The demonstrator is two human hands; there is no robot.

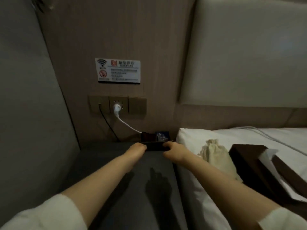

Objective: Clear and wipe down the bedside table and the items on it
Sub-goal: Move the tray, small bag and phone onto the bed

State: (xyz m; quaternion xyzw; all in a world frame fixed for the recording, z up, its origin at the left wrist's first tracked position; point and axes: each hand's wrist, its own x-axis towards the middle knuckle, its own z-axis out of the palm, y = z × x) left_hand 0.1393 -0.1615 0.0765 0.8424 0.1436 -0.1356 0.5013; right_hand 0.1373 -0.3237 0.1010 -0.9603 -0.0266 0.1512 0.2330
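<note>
Dim hotel bedside corner.
We see a wood-panelled wall (116,39), padded headboard (240,55) and white bed (249,138).

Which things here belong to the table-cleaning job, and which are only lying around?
Job:
- dark grey bedside table
- dark brown compartmented tray, gripped by left hand and right hand

Lying about:
- beige cloth drawstring bag on the bed
- dark brown tissue box
- white plug
- wall notice
</note>
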